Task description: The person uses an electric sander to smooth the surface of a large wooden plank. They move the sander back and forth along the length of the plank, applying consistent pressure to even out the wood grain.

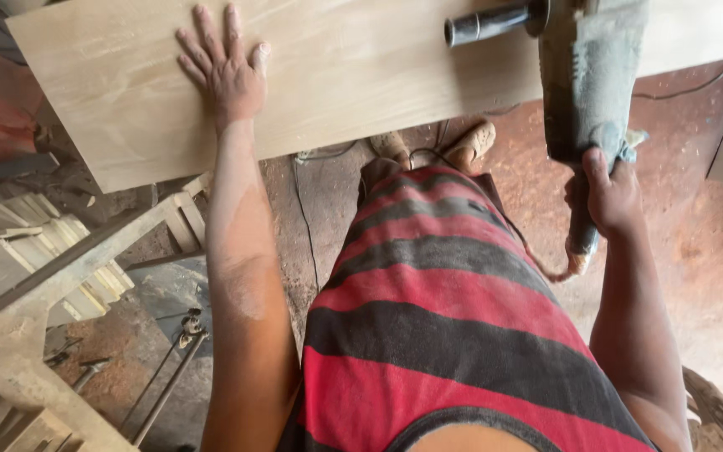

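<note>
Pressing spread left hand (226, 71) flat on pale smooth plank (361, 75); right hand (612, 197) gripping dusty grinder (589, 92).

Soft, even daylight, faint shadows, sharp focus, slight wide-angle edge stretch.

board (361, 75) surface between left hand (226, 74) and grinder (589, 84) lies open. grinder's side handle (487, 23) juts left over it. under the near edge, feet (433, 146) and cables (307, 209) crowd the floor; timber frame (69, 276) blocks the left.
</note>
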